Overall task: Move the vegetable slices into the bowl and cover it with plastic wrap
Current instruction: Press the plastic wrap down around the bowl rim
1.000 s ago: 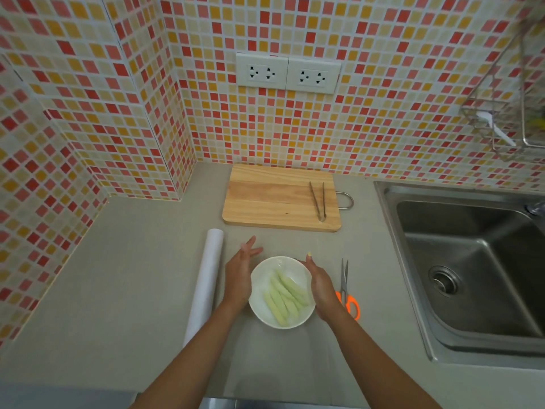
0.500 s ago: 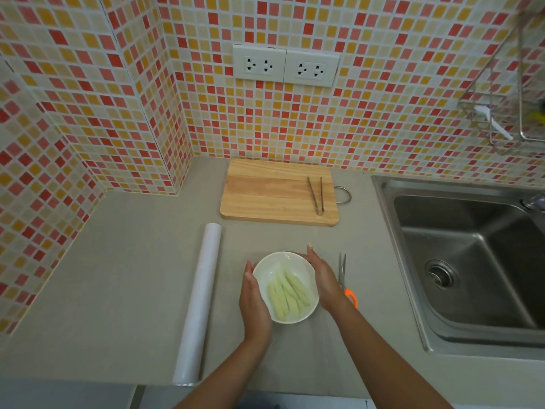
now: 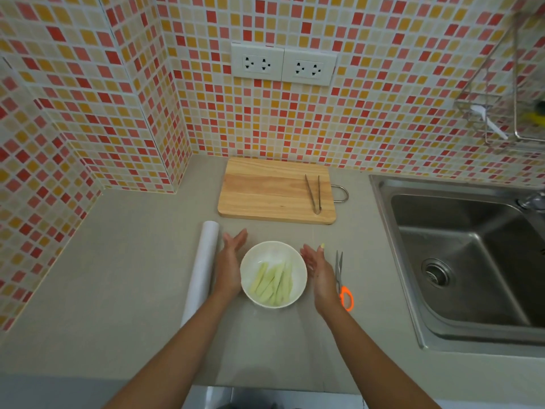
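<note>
head view: left hand [image 3: 229,265] and right hand [image 3: 320,271] were spread flat, empty, flanking white bowl [image 3: 273,274] of vegetable slices [image 3: 272,283] on counter; wrap film looked faint, loose edges could lift or bowl slide.

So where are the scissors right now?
In the head view, the scissors lie on the counter just right of the right hand, between the bowl and the sink.

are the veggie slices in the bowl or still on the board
In the bowl: the pale green vegetable slices lie inside the white bowl, and the cutting board holds only the tongs.
</note>
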